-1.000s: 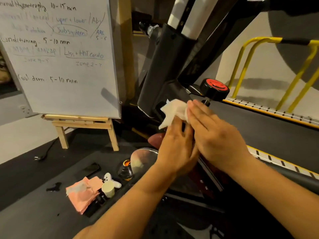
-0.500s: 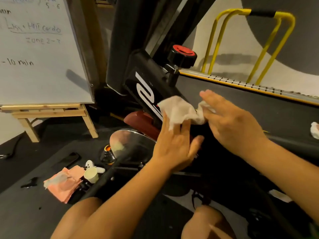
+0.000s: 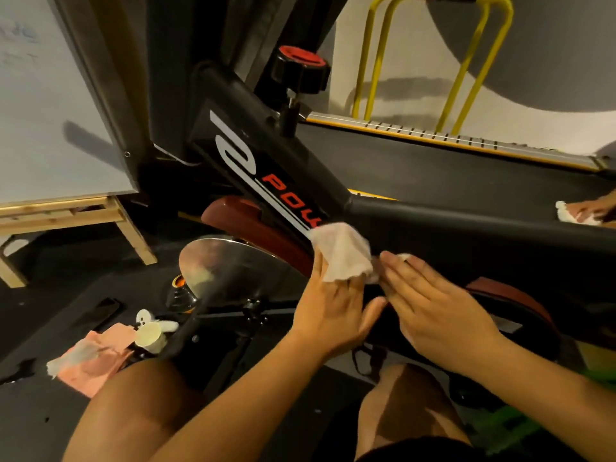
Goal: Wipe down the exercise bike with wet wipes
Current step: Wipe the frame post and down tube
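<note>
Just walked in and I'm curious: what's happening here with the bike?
A person is cleaning an exercise bike. The left hand presses a white wipe against the black frame, just below the red lettering. The right hand lies flat on the frame beside it, touching the wipe's edge. A pink wipe pack lies on the floor to the left. At the far right edge, another hand holds a second wipe.
</note>
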